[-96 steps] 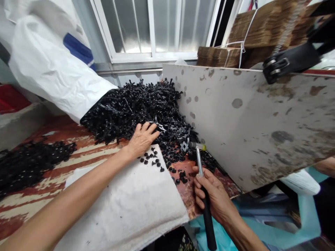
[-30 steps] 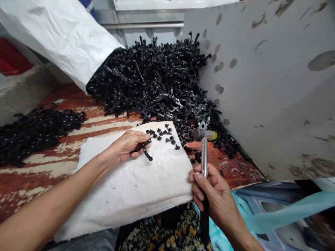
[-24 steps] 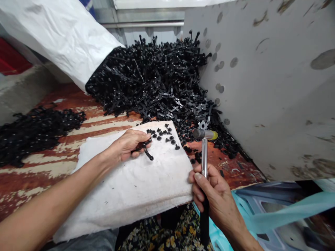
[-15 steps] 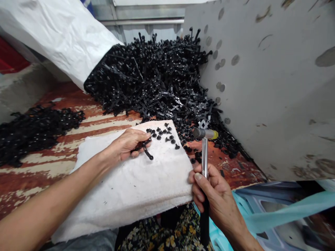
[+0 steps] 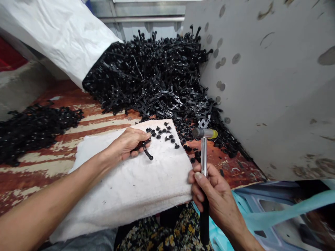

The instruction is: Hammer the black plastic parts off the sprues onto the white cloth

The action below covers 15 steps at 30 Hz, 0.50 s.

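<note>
My left hand (image 5: 127,144) rests on a white cloth pad (image 5: 131,184), fingers pinched on a thin black plastic strip (image 5: 145,150) whose end curls out onto the pad. Several small black studs (image 5: 163,133) lie on the pad just beyond the fingertips. My right hand (image 5: 213,193) is wrapped round the black grip of a small hammer (image 5: 204,153), held upright with its metal head and yellow tip above the table's edge, right of the pad.
A big heap of black plastic strips (image 5: 157,76) spills from a white sack (image 5: 60,35) behind the pad. A smaller black pile (image 5: 34,125) lies at left on the worn red table (image 5: 39,167). A stained grey board (image 5: 274,87) walls the right side.
Since 3.2 s ago my left hand has drawn a strip from the heap back onto the pad. Over the last second both hands stay almost still; only the view shifts slightly.
</note>
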Each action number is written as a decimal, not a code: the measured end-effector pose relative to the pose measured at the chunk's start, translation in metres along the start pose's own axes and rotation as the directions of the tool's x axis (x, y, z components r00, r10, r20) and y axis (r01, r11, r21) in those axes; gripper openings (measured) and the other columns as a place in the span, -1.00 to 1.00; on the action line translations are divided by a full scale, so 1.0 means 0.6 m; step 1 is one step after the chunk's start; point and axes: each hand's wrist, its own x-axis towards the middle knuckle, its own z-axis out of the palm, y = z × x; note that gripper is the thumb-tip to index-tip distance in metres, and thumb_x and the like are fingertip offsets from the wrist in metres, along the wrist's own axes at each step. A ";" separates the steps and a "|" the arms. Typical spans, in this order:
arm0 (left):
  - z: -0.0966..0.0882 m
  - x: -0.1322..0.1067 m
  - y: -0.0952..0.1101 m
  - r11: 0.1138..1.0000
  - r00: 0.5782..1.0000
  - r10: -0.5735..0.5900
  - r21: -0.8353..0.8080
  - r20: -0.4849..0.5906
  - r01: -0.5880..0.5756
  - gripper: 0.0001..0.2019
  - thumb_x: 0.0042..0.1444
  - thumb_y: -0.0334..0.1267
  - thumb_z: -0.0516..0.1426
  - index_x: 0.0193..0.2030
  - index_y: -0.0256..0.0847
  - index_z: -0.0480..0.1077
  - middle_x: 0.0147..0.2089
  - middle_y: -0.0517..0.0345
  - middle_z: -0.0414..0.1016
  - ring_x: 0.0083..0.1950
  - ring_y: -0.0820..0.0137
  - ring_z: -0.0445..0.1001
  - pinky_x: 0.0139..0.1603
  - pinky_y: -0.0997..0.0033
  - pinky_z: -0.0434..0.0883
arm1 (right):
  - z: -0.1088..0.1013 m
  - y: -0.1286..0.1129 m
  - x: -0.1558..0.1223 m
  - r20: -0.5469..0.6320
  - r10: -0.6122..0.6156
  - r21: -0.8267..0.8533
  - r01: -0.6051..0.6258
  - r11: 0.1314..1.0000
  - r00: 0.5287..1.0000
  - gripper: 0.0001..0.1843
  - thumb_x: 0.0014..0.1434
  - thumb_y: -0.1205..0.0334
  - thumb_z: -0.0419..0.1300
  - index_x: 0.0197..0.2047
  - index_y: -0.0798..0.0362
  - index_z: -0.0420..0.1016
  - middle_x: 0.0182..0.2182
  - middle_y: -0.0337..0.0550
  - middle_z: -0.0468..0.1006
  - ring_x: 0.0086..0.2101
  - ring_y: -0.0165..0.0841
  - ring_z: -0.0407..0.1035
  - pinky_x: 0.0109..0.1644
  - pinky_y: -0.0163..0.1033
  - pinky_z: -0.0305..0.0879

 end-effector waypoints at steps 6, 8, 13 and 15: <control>0.000 0.003 -0.001 0.999 1.000 0.015 0.031 -0.006 -0.015 -0.71 0.15 -0.39 0.16 -0.60 -0.30 0.34 -0.67 0.17 0.38 -0.78 0.61 0.18 -0.88 0.69 -0.02 | -0.020 -0.038 0.011 0.114 -0.105 -0.472 0.147 0.869 0.988 -0.67 0.36 0.06 0.04 0.11 -0.03 0.38 -0.36 -0.20 0.47 -0.54 -0.45 0.31 -0.58 -0.36 0.32; -0.001 0.004 -0.002 0.999 1.000 0.017 0.040 -0.006 -0.017 -0.73 0.12 -0.38 0.19 -0.60 -0.30 0.35 -0.67 0.17 0.39 -0.78 0.60 0.19 -0.88 0.68 -0.01 | -0.020 -0.054 0.032 0.230 -0.320 -0.662 0.388 0.641 0.919 -0.57 0.36 0.20 0.02 0.26 -0.04 0.31 -0.17 -0.07 0.53 -0.22 -0.28 0.47 -0.23 -0.20 0.49; 0.000 0.004 -0.002 0.998 0.999 0.037 0.054 -0.013 -0.037 -0.73 0.09 -0.35 0.22 -0.61 -0.30 0.35 -0.66 0.17 0.40 -0.78 0.61 0.19 -0.86 0.67 -0.03 | 0.003 -0.074 0.100 0.528 -0.413 -0.800 0.597 0.051 0.742 -0.36 0.28 0.44 -0.08 0.41 0.03 0.14 -0.13 0.02 0.51 -0.19 -0.19 0.45 -0.12 -0.09 0.44; 0.001 0.003 -0.001 0.998 0.999 0.029 0.057 -0.017 -0.028 -0.72 0.09 -0.36 0.22 -0.61 -0.30 0.34 -0.66 0.18 0.39 -0.78 0.62 0.18 -0.86 0.68 -0.03 | 0.017 -0.076 0.116 0.539 -0.314 -0.836 0.541 -0.090 0.781 -0.32 0.24 0.48 -0.09 0.42 0.05 0.12 -0.24 -0.03 0.49 -0.39 -0.27 0.40 -0.32 -0.18 0.38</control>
